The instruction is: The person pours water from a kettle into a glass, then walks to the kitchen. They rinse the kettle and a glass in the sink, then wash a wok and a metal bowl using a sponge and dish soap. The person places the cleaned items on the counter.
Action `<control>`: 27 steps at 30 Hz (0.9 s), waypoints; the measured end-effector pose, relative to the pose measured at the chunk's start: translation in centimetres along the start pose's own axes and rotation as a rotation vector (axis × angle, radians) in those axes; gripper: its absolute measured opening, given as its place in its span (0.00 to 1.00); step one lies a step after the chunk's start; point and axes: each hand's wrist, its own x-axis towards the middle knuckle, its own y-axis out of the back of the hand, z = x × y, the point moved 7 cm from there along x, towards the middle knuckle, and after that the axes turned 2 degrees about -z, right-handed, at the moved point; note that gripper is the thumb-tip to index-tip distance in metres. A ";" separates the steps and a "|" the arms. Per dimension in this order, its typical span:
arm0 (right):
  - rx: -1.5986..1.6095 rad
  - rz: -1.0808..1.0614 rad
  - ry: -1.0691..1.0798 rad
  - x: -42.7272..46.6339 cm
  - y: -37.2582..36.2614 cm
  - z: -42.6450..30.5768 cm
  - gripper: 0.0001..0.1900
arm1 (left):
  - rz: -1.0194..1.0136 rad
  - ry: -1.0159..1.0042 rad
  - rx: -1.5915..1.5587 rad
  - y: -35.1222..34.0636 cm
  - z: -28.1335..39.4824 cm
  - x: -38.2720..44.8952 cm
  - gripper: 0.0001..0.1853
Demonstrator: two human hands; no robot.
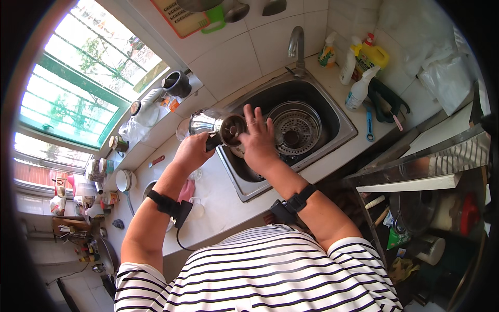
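My left hand (197, 150) grips the black handle of a shiny pot or jug (206, 123), tilted sideways above the sink's left edge. The open end of the vessel faces right and shows a dark inside with a round knob-like part. My right hand (259, 142) has its fingers spread beside that opening, the thumb close to the rim; whether it touches cannot be told. Behind and right of my right hand, a perforated metal steamer basket (302, 123) lies in the stainless steel sink (331, 105). A chrome faucet (298, 46) stands at the sink's back corner.
Spray bottles (356, 93) and a yellow jug (372, 56) stand right of the sink, near a blue peeler-like tool (369, 123). On the left counter are a pink cloth (187, 191), a red-handled tool (157, 161) and stacked bowls (125, 180). A stone mortar (179, 84) stands on the window ledge.
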 end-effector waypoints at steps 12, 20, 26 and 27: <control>0.162 -0.044 0.245 2.9 0.9 1.1 0.20 | -0.027 -0.079 -0.061 1.4 0.8 -0.4 0.13; 0.193 -0.053 0.047 2.3 -1.0 2.3 0.10 | 0.023 -0.077 -0.045 1.7 -0.2 -0.7 0.13; 0.082 0.070 -0.040 0.3 -1.1 -0.2 0.18 | 0.083 -0.071 -0.049 1.9 0.0 -0.9 0.13; 0.078 0.054 -0.060 0.2 -1.0 -0.3 0.19 | 0.084 -0.073 -0.036 2.0 0.1 -0.9 0.13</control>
